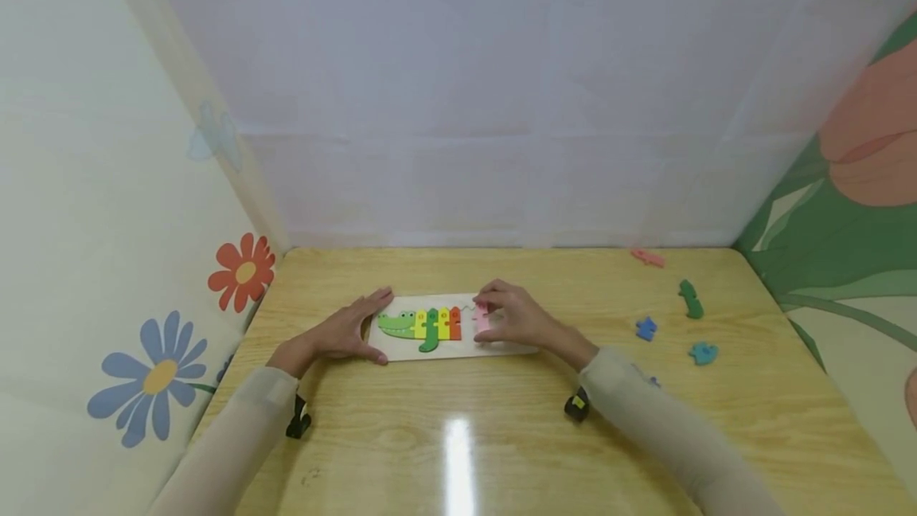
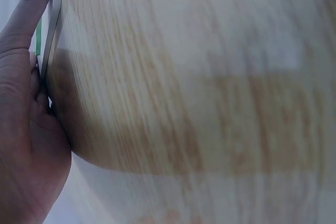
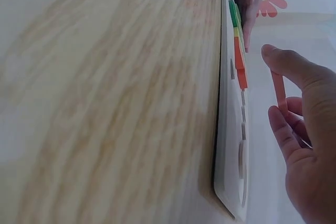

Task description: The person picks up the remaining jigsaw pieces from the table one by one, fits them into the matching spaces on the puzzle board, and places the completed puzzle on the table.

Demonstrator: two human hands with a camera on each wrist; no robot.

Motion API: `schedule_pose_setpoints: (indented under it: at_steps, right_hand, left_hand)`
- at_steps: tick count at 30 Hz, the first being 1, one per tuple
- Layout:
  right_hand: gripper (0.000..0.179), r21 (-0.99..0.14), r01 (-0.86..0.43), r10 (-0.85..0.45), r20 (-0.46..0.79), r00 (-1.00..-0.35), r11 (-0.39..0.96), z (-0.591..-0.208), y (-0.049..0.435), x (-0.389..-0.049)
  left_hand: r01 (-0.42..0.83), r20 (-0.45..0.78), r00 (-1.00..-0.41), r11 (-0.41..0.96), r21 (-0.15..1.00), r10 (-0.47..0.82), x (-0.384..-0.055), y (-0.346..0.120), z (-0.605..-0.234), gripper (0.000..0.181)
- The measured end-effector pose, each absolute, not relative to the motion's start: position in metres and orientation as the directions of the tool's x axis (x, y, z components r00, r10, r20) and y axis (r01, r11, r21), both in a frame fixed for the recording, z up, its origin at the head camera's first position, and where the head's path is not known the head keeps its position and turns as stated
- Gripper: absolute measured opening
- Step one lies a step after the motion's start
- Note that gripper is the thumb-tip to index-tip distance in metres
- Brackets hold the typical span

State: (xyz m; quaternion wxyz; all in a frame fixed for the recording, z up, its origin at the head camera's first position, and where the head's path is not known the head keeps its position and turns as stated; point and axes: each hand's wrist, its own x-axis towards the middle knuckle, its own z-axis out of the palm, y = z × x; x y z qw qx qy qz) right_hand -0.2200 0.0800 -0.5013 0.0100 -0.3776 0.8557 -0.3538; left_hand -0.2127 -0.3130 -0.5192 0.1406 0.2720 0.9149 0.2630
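Note:
A pale wooden puzzle board (image 1: 423, 350) lies on the table, with a crocodile of coloured pieces filling its left part: a green head (image 1: 396, 326), yellow and green body pieces and an orange piece (image 1: 454, 323). My left hand (image 1: 347, 329) rests at the board's left end, its spread fingers at the far edge and the thumb at the near corner. My right hand (image 1: 521, 317) pinches a pink puzzle piece (image 1: 481, 317) between thumb and fingers. In the right wrist view this pink piece (image 3: 279, 90) is held apart from the board, over its bare recess.
Loose pieces lie on the right of the table: a pink one (image 1: 648, 258), a dark green one (image 1: 691, 299), a blue one (image 1: 646, 329) and a teal one (image 1: 704, 353). Another blue piece (image 1: 654, 381) is partly hidden by the right sleeve. White sheeting stands behind the table.

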Motion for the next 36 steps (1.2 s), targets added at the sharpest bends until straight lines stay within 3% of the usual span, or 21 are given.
schedule_pose_setpoints:
  at_steps: [36]
  right_hand:
    - [0.066, -0.606, -0.608, -0.63, 0.216, -0.746, 0.513, -0.518, 0.056, -0.22]
  left_hand:
    - [0.438, -0.107, -0.807, 0.709, 0.553, 0.581, -0.213, -0.313, -0.52, 0.123]
